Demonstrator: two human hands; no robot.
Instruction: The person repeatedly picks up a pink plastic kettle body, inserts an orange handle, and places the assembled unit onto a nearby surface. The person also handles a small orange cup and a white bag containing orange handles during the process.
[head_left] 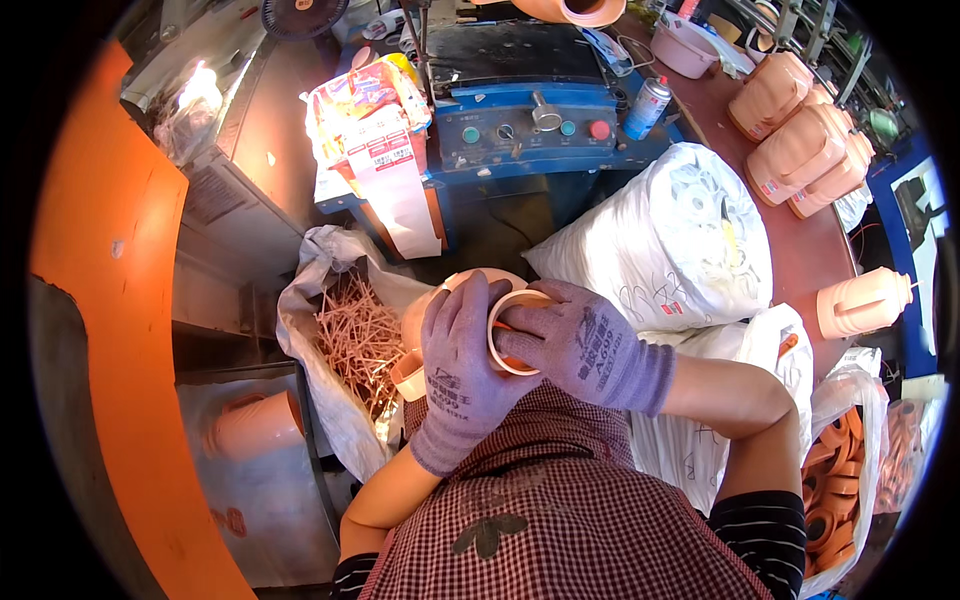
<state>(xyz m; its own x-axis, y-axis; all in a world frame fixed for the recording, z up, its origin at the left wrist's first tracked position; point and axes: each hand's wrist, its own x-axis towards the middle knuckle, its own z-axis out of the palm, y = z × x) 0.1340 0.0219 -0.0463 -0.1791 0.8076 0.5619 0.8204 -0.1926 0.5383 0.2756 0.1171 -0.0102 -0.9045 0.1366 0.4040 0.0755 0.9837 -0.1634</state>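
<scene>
In front of my apron I hold a peach-coloured plastic jug (418, 322), tilted so that its round open mouth faces right. My left hand (460, 370), in a purple-grey knit glove, wraps round the jug beside the mouth. The fingers of my gloved right hand (585, 340) reach over the rim and partly into the mouth, gripping there; their tips are hidden inside. Part of the jug's handle shows left of my left hand. Whether a small part is pinched inside the mouth cannot be seen.
A white sack of thin plastic scraps (358, 335) stands at left, beside a metal chute with a jug (258, 428). Ahead is a blue machine panel (500, 130). Right are a full white sack (650, 240), several jugs (800, 155) on a table and a bag of orange-brown parts (835, 490).
</scene>
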